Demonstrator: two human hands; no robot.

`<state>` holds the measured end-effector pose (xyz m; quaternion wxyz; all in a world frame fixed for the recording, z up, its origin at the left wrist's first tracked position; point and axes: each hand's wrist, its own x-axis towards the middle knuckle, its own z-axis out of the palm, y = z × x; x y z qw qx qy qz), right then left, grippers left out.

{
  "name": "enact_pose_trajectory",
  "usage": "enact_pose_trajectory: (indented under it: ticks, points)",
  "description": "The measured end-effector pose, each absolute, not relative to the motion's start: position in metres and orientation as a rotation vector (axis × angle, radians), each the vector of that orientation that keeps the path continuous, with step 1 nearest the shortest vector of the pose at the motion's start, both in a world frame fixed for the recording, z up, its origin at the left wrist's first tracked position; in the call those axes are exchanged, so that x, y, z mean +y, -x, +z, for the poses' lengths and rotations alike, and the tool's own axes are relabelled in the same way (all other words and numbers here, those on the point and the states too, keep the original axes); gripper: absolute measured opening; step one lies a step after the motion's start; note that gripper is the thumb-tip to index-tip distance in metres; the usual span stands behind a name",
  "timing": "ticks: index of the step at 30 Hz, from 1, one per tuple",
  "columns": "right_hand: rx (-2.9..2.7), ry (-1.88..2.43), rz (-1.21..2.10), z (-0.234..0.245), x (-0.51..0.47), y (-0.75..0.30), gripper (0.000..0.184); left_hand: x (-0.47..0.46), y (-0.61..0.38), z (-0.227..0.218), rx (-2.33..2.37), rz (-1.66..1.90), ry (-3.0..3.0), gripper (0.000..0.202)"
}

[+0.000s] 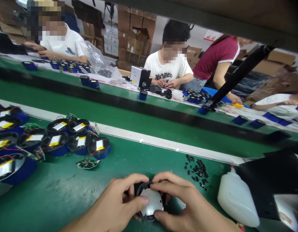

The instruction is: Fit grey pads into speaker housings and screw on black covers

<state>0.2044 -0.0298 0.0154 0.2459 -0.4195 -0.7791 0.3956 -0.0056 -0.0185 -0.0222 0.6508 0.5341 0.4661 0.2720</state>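
Observation:
Low in the middle of the head view, both my hands grip a round black housing with a silvery metal disc [152,202] set in it. My left hand [124,196] has its thumb on the disc's left edge and its fingers curled round the far rim. My right hand [179,199] closes on the other side, fingertips at the top rim and thumb at the lower right edge. The housing's underside is hidden. Beyond my right hand lies a loose pile of small black parts [199,169] on the green bench [129,161].
Several blue round housings [99,148] with batteries and wires crowd the left, one circuit board [88,163] beside them. A white squeeze bottle [237,196] lies at right. A green conveyor belt [139,116] runs behind a pale rail [129,137]. Co-workers [169,69] sit across it.

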Motion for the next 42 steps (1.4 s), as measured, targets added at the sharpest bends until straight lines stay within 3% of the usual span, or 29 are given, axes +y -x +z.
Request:
enact_pose_trajectory:
  ticks: [14, 21, 31, 38, 42]
  points:
    - [-2.165, 1.256, 1.161, 0.017, -0.026, -0.203, 0.061, -0.023, 0.011, -0.025, 1.050, 0.565, -1.351, 0.032]
    - [-2.159, 1.273, 1.246, 0.021, -0.021, -0.203, 0.044, -0.023, 0.010, -0.028, 1.087, 0.591, -1.368, 0.028]
    - [-2.006, 1.281, 1.394, 0.029, -0.020, -0.206, 0.041, -0.022, 0.009, -0.021, 1.128, 0.628, -1.421, 0.029]
    - [-2.117, 1.241, 1.294, 0.038, -0.019, -0.208, 0.048, -0.023, 0.013, -0.023, 1.160, 0.681, -1.506, 0.027]
    - [-2.262, 1.227, 1.207, 0.044, -0.017, -0.207, 0.029, -0.025, 0.015, -0.024, 1.150, 0.649, -1.559, 0.027]
